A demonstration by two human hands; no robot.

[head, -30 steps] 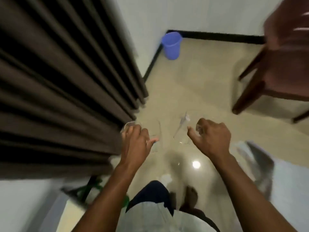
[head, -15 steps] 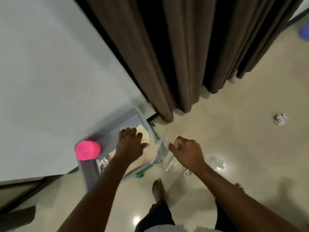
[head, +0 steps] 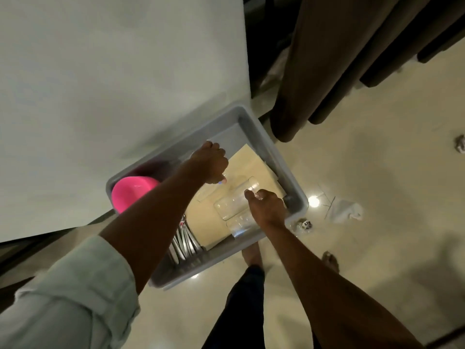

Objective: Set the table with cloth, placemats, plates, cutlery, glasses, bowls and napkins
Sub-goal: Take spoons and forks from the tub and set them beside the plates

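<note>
Beneath both hands, a grey plastic tub (head: 274, 157) on the floor against a pale wall (head: 100, 71), brown curtain (head: 352, 59) beyond the right hand. Inside, under the hands, pale yellow placemats (head: 254, 165); left of the left hand (head: 210, 163), a pink bowl (head: 130, 195); below its forearm, metal cutlery (head: 185, 241). Left hand curled into a loose fist, contents impossible to tell. Right hand (head: 268, 207) pinching the rim of a clear glass (head: 235, 201), another glass (head: 241, 224) just beside the wrist.
</note>
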